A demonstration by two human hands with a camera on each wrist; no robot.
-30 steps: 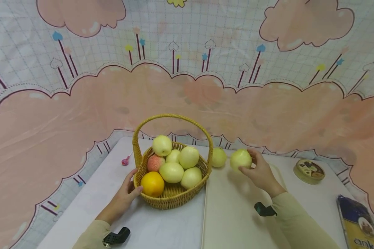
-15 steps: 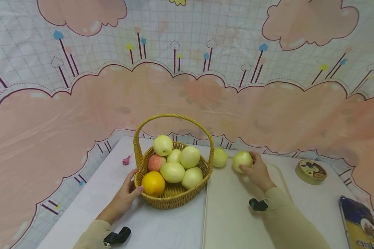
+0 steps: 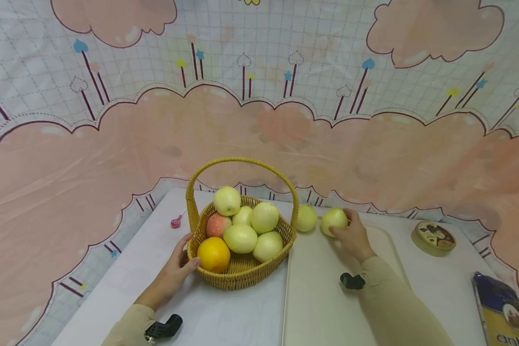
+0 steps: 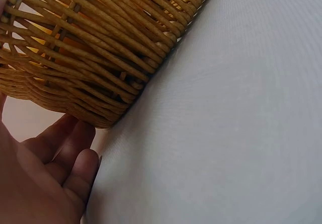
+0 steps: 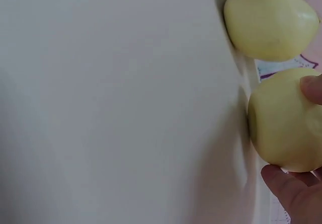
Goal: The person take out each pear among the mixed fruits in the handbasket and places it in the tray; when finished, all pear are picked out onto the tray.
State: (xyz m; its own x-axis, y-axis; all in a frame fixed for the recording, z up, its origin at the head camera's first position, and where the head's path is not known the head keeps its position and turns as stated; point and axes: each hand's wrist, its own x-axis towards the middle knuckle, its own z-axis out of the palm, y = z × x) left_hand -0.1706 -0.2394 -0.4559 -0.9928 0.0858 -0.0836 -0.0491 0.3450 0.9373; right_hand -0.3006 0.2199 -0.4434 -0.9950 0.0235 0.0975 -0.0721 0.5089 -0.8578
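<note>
A brown wicker basket (image 3: 238,281) with a tall handle stands on the table, holding an orange (image 3: 214,254), a reddish peach (image 3: 218,225) and several pale green pears (image 3: 265,217). My left hand (image 3: 169,278) grips its left rim, thumb over the top; fingers also show under the woven wall (image 4: 90,63) in the left wrist view. At the far edge of a cream tray (image 3: 324,298), my right hand (image 3: 354,235) holds another pale green pear (image 3: 333,222), fingers and thumb around it. A second loose pear (image 5: 271,22) sits beside it, apart, near the basket.
A pink-wrapped lollipop (image 3: 176,221) lies left of the basket on the white table (image 3: 125,274). Right of the tray are a round tin (image 3: 434,238) and a blue-and-yellow packet (image 3: 501,310). A patterned curtain (image 3: 259,134) hangs behind.
My right hand brought its pear down to the tray's far edge, shifting slightly right and then back left, while the forearm swung left. The left hand keeps its grip on the basket.
</note>
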